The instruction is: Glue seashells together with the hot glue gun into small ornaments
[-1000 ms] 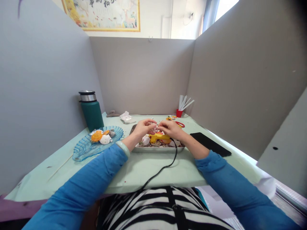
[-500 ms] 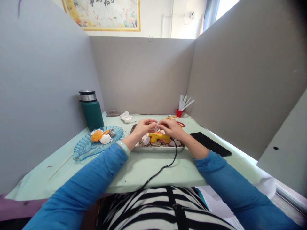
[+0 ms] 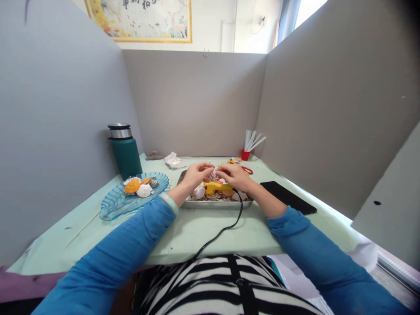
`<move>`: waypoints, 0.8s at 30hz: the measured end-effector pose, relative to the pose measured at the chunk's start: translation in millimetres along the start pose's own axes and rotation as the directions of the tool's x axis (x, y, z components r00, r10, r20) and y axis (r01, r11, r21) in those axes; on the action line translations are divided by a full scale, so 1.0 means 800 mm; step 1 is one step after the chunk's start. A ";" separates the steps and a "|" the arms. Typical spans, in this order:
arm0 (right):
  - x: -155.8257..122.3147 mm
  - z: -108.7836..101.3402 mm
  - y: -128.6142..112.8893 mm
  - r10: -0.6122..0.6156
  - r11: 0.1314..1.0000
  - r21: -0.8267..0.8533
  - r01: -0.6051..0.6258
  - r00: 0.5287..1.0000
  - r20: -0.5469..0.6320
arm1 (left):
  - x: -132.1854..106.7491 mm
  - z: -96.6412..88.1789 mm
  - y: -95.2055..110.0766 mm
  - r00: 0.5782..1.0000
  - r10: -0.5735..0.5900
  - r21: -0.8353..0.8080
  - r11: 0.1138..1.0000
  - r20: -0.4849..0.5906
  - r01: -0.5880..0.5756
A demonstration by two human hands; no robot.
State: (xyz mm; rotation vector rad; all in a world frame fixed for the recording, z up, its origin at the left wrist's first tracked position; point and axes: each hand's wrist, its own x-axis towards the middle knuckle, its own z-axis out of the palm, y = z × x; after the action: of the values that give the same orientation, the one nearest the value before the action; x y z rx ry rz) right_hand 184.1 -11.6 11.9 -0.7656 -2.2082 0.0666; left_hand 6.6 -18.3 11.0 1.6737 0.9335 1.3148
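Note:
My left hand and my right hand meet above a metal tray, fingertips almost touching. Both have thumb and fingers pinched together. Whatever small, pale thing lies between the fingertips is too tiny to name. Below them, a yellow glue gun rests across the tray, its black cord running down over the table edge. Shells and small brown pieces fill the tray around it, partly covered by my hands.
Left of the tray lies a blue glass dish with orange and white shells; a green bottle stands behind it. On the right are a black phone-like slab, red-handled scissors and a red cup of white sticks. Grey partitions enclose the table.
My fingertips have shifted very slightly, with a little more of the pale material showing between them. Everything else stays in place.

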 end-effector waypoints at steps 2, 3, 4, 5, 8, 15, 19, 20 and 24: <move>0.000 0.000 0.000 -0.013 1.000 0.002 0.013 1.000 0.006 | 0.000 0.000 0.000 1.000 -0.012 0.013 1.000 0.003 0.012; 0.000 -0.001 0.000 -0.022 1.000 0.001 0.022 1.000 0.007 | 0.001 0.000 -0.001 1.000 -0.021 0.018 1.000 0.007 0.021; 0.000 -0.001 0.000 -0.031 1.000 -0.001 0.031 0.999 0.007 | 0.001 0.000 -0.001 1.000 -0.028 0.020 0.999 0.009 0.028; 0.000 -0.002 0.000 -0.039 0.999 -0.002 0.039 0.999 0.007 | 0.001 -0.001 -0.001 0.999 -0.031 0.019 0.999 0.011 0.031; 0.000 -0.002 0.000 -0.060 0.998 0.000 0.060 0.998 0.000 | 0.003 -0.001 -0.004 1.000 -0.026 0.014 1.000 0.011 0.026; 0.000 0.000 0.001 -0.003 1.000 0.023 0.003 1.000 -0.025 | 0.001 -0.001 -0.003 0.999 -0.019 -0.043 0.999 0.046 0.020; 0.001 -0.001 -0.002 0.036 0.998 0.050 -0.033 0.998 -0.050 | 0.000 0.001 0.000 0.996 0.009 -0.054 0.999 0.086 -0.004; 0.001 -0.001 -0.002 0.039 0.998 0.054 -0.036 0.998 -0.052 | 0.000 0.001 0.001 0.996 0.010 -0.050 0.999 0.089 -0.005; 0.002 -0.002 -0.004 0.055 0.996 0.069 -0.050 0.996 -0.066 | 0.002 0.002 -0.001 0.997 0.013 -0.067 0.998 0.072 -0.008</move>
State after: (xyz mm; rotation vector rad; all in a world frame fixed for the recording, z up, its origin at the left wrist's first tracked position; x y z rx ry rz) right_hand 183.1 -13.5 14.5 -0.7774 -2.1112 0.1381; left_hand 8.1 -17.1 10.7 1.6654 0.8310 1.2705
